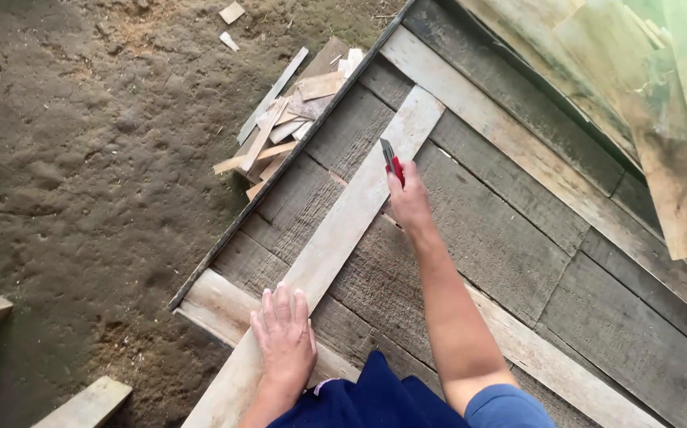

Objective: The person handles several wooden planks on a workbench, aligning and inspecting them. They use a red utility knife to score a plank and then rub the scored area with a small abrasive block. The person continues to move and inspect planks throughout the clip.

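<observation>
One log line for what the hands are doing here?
left hand: flat on long pale wooden strip | right hand: holds red utility knife at strip edge | surface: grey plank platform

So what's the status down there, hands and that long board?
Left hand flat on the pale board. Right hand gripping red utility knife, blade at the board's edge. Scrap offcuts beside the platform, apart.

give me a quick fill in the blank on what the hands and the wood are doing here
1. The left hand presses flat on a long pale ____.
2. The right hand grips a utility knife whose handle is ____.
3. A pile of wood offcuts lies on the ____ floor beside the grey plank platform.

Missing words: board; red; dirt
</observation>
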